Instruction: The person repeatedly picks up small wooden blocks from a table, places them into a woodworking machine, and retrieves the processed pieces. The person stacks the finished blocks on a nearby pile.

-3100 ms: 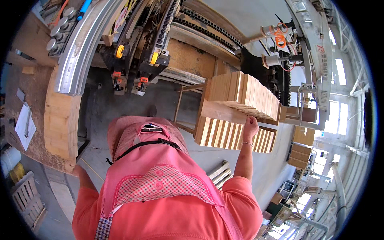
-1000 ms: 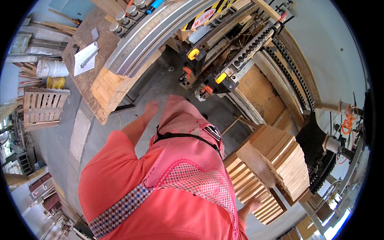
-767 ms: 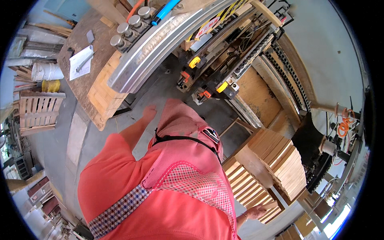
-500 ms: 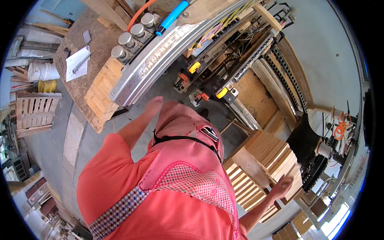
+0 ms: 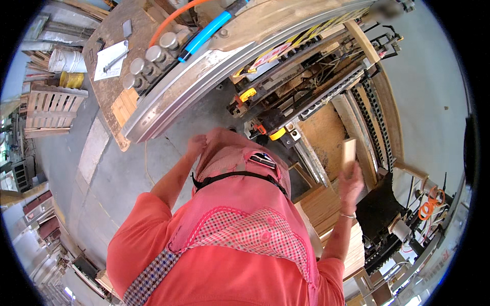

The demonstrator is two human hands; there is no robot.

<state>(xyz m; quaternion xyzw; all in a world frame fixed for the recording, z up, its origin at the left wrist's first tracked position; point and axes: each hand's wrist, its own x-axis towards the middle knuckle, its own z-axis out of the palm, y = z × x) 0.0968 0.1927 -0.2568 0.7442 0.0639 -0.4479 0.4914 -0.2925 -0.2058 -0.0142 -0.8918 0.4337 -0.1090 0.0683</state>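
Observation:
A short pale wooden board (image 5: 348,151) stands up out of my right hand (image 5: 351,184), whose fingers are closed round its lower end. That hand is raised over the near side of the machine, beyond the stack of wooden boards (image 5: 322,210) at my right. My left hand (image 5: 196,145) hangs beside the edge of my pink apron (image 5: 224,145); its fingers are partly hidden and blurred. Ahead of me spans a curved-looking metal machine beam (image 5: 178,97) with a blue tube (image 5: 206,35) and several round metal caps (image 5: 153,55).
Yellow and orange clamps (image 5: 277,134) sit on the machine rails ahead right, near a sawdust-covered bed (image 5: 322,131). At far left are a brown worktable (image 5: 104,97) with a paper sheet (image 5: 111,60), a white bucket (image 5: 66,61) and a wooden pallet (image 5: 55,109).
My right hand has moved from the board stack up and forward, now carrying one board. The view has shifted; my left hand stays near the apron edge.

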